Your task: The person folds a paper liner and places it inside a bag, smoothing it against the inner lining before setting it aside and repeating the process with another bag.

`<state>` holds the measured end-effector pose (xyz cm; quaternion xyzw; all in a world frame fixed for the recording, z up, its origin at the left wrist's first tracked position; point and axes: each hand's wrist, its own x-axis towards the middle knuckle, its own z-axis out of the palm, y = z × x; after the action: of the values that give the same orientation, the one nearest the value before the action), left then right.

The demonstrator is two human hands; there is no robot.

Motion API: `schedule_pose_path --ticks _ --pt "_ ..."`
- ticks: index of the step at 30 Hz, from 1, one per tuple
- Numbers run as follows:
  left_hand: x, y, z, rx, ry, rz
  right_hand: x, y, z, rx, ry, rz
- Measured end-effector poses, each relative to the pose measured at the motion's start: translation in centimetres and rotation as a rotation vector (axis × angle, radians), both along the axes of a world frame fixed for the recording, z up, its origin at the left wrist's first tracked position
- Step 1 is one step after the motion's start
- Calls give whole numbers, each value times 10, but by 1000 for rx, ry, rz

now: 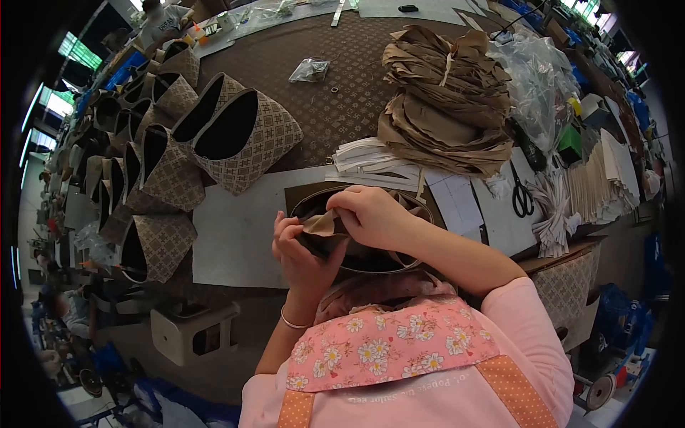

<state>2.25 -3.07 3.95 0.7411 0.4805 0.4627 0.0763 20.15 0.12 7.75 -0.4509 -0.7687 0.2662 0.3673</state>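
Observation:
Both hands meet over an open, dark-rimmed bag piece [421, 207] lying at the table's front edge. My right hand [367, 217] pinches tan fabric [321, 225] at its upper edge, fingers pressed together. On the left side of the same fabric, my left hand [300, 250] has its fingers curled, with the thumb pointing toward the cloth. The fabric stands up between the hands, partly folded. Inside the bag piece, more tan lining shows beneath my right wrist; the rest is hidden by the hands.
Patterned bag pieces [253, 139] stand at the left beside a white board [235, 239]. Stacked brown fabric [446, 107], white strips [378, 160] and black scissors [521, 198] lie at the back and right. A stool [175, 335] is below left. A person [163, 25] sits across the table.

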Motion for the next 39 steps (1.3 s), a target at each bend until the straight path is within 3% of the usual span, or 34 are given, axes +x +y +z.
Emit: schedule_pose_path --ticks 3,7,11,14,16,18,20,23,24,26,30,34,39 --pt "8 1 7 172 19 13 3 -5 5 -83 124 -51" --pt "16 -1 6 114 78 26 0 -14 4 -240 211 46" --pt "13 4 -5 105 126 14 2 -17 1 -212 200 100" --pt "2 5 -5 77 43 15 18 -8 3 -55 54 -44" --pt "-7 6 -2 28 2 33 22 -8 -7 -18 2 -17" --pt "-14 4 7 -70 264 -70 20 -9 -10 17 -52 16" --pt "-6 3 19 -117 236 -49 8 -13 -10 230 9 13" --pt "-3 6 18 -168 231 -40 -5 -14 -14 297 25 65" --pt "-4 7 17 -171 256 -51 -4 -12 -16 296 25 67" --pt "-6 7 18 -175 306 -58 0 -5 -21 22 -27 139" --pt "-13 7 28 -294 453 -73 1 5 -30 35 -81 157" --pt "-17 15 33 -268 442 -67 -11 8 -32 -13 -51 127" --pt "-17 22 25 -173 168 5 -18 16 -31 50 22 60"
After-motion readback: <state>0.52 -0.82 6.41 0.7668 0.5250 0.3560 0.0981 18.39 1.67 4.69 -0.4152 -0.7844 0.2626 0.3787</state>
